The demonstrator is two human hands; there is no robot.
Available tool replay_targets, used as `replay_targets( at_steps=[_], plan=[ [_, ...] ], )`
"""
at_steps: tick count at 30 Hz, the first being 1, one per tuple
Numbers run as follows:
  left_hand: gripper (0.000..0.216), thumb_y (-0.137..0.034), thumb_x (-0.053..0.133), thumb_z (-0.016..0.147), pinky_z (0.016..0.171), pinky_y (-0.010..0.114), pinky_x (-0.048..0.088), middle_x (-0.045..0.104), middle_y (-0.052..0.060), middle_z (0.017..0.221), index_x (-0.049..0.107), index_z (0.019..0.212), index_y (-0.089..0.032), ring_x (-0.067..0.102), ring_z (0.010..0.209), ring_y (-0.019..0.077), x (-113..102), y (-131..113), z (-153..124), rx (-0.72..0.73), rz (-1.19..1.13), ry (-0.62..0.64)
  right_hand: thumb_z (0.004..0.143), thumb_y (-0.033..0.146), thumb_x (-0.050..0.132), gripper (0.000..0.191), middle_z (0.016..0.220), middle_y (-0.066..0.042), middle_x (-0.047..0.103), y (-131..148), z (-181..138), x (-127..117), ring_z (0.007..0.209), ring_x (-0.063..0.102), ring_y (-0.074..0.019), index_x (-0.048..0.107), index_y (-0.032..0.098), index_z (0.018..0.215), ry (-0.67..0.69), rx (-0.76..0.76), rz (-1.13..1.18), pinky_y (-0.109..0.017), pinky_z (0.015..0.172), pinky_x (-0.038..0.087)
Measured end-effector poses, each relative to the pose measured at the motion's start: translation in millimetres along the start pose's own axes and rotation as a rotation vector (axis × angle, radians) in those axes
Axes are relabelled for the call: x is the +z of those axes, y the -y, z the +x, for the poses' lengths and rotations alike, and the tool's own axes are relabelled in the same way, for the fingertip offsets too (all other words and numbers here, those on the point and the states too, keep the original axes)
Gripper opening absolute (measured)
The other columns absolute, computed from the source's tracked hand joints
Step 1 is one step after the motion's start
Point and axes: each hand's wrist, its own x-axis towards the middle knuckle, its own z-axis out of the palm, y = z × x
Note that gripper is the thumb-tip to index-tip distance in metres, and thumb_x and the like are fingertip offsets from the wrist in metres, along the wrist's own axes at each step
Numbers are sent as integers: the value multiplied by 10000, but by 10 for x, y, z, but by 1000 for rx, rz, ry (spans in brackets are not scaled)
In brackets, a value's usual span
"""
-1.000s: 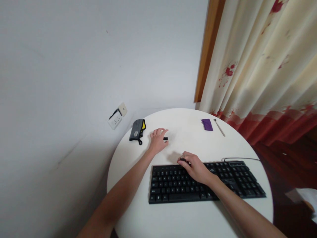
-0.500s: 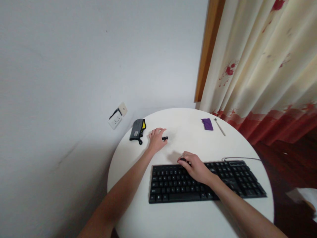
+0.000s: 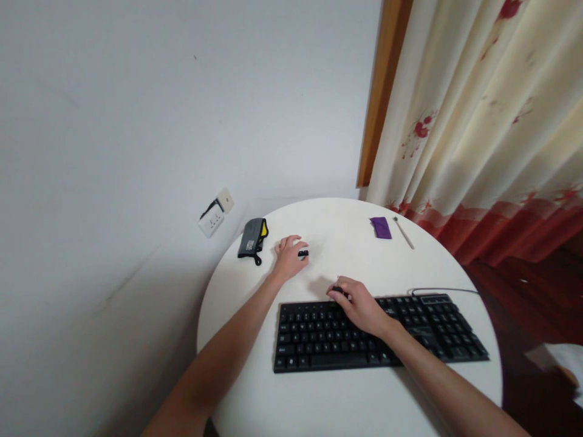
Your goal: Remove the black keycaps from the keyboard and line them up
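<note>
Fingers of the left hand (image 3: 288, 261) have been shifting since the earlier frame: the forefinger is now bending lower, nearer the thumb, while the right hand (image 3: 359, 306) is keeping almost the same place.

Farthest left, a socket plate (image 3: 212, 220) is sitting on the wall (image 3: 136, 152), just beyond the round white bench (image 3: 337, 227). Along the far-left edge of the bench, a grey pouch (image 3: 250, 238) with black trim is showing some yellow at its side, its black loop pointing toward the near edge. Just right of it, the left hand is curving over the surface, thumb and forefinger standing on either side of a small black item (image 3: 303, 253); whether they are gripping it, I cannot tell.

A black keyboard (image 3: 328, 346) is lying toward the near edge, stretching nearly to the right edge. Over its far side the right hand is pinching a small dark object (image 3: 337, 289) between thumb and fingers, its details too small to make out. Toward the far-right edge, a flat purple item (image 3: 381, 227) is lying beside a pale stick (image 3: 404, 234), which is slanting along the rim. The keyboard's cable (image 3: 446, 290) is running out to the right edge.
</note>
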Motion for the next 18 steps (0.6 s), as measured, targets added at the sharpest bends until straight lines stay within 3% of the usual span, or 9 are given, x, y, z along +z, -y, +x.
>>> replay_targets(
  at_steps=[7, 10, 12, 16, 18],
  plan=[
    [244, -225, 605, 807, 995, 434, 317, 545, 51, 1245, 666, 1040, -260, 416, 1189, 270, -99, -151, -20, 86, -118, 5, 961, 359, 457, 294, 775, -49, 596, -23, 8, -21, 744, 556, -177, 644, 182, 819, 8, -11, -24, -302, 721, 437],
    [209, -205, 543, 847, 980, 368, 366, 614, 56, 1115, 668, 1014, -214, 511, 1081, 217, -156, -210, -35, 190, -295, 99, 961, 349, 458, 285, 783, -47, 595, -28, 7, -43, 747, 556, -174, 643, 181, 824, 27, -7, -39, -298, 725, 434],
    [210, -218, 506, 877, 904, 307, 420, 647, 53, 1017, 666, 1007, -181, 569, 955, 178, -195, -248, -60, 231, -439, 253, 962, 337, 458, 281, 793, -48, 596, -29, 5, -42, 754, 559, -173, 642, 179, 820, 46, -7, -46, -296, 729, 434],
    [201, -264, 561, 863, 712, 227, 447, 669, 13, 843, 672, 989, -154, 592, 767, 137, -277, -315, -137, 308, -610, 785, 965, 336, 453, 297, 816, -49, 607, -13, 1, -17, 783, 574, -173, 639, 180, 794, 102, -9, -65, -287, 738, 439],
    [169, -271, 620, 827, 663, 209, 429, 654, -10, 780, 679, 939, -158, 580, 720, 127, -313, -338, -171, 387, -599, 977, 964, 355, 452, 308, 824, -52, 621, -6, 0, -4, 796, 581, -177, 645, 182, 796, 94, 1, -92, -285, 740, 439]
  ],
)
